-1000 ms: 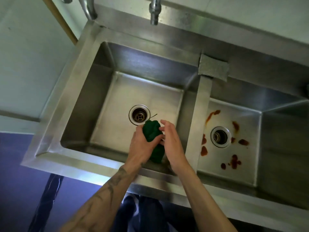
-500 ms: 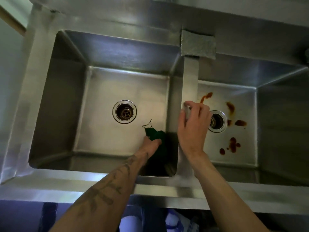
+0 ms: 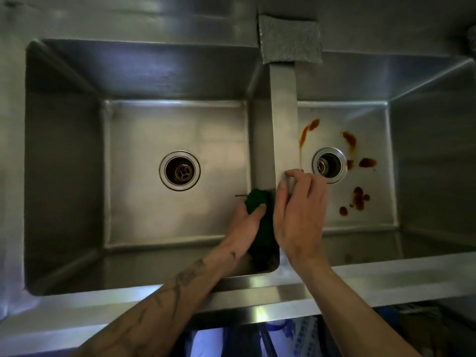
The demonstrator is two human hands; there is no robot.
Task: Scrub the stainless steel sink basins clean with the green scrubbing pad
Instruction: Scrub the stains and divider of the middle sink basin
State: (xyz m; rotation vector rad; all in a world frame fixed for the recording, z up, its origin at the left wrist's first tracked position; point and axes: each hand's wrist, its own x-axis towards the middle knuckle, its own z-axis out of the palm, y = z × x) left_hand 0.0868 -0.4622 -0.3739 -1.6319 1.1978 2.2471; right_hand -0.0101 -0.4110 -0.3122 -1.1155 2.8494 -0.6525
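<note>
A double stainless steel sink fills the view. In the left basin [image 3: 159, 210], my left hand [image 3: 248, 222] presses the dark green scrubbing pad [image 3: 260, 217] into the near right corner, against the divider wall. My right hand [image 3: 300, 217] rests on the divider [image 3: 283, 119] between the basins, fingers curled over its edge and holding nothing. The right basin [image 3: 365, 228] has several reddish-brown stains [image 3: 359, 198] around its drain [image 3: 329, 164]. The left basin's floor looks free of stains around its drain [image 3: 179, 170].
A grey sponge pad [image 3: 289, 39] lies on the back ledge at the top of the divider. The sink's front rim [image 3: 257, 297] runs across below my arms. Blue fabric and dark objects show under the sink.
The view has moved closer over the sink. My left hand has pushed the pad further into the corner by the divider. My right hand settled lower on the divider edge.
</note>
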